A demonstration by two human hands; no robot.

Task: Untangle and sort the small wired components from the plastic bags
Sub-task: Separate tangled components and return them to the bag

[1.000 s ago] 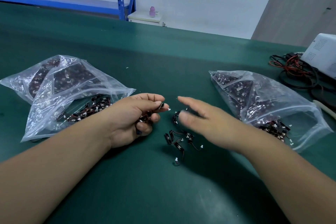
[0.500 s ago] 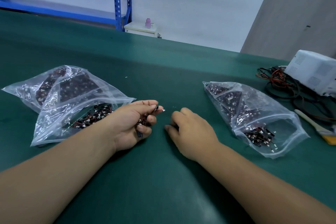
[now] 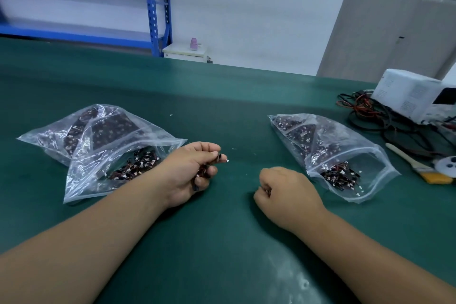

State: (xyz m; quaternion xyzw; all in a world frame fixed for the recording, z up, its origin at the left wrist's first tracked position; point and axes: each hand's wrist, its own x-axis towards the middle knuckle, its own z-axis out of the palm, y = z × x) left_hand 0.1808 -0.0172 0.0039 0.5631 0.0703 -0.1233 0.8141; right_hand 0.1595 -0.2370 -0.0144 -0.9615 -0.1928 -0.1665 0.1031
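wired parts (image 3: 202, 172) sit bunched in the left hand (image 3: 185, 177), fingers curled round them, one white plug poking out. right hand (image 3: 286, 192) is a fist on the green mat (image 3: 222, 242), gripping a small clump (image 3: 268, 191), barely visible. more parts lie in the left bag (image 3: 98, 155) & right bag (image 3: 345, 153), one beside each hand.

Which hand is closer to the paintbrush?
Right. The right hand is curled just left of the right-side bag, which lies between it and the paintbrush. The left hand is farther off, by the other bag.
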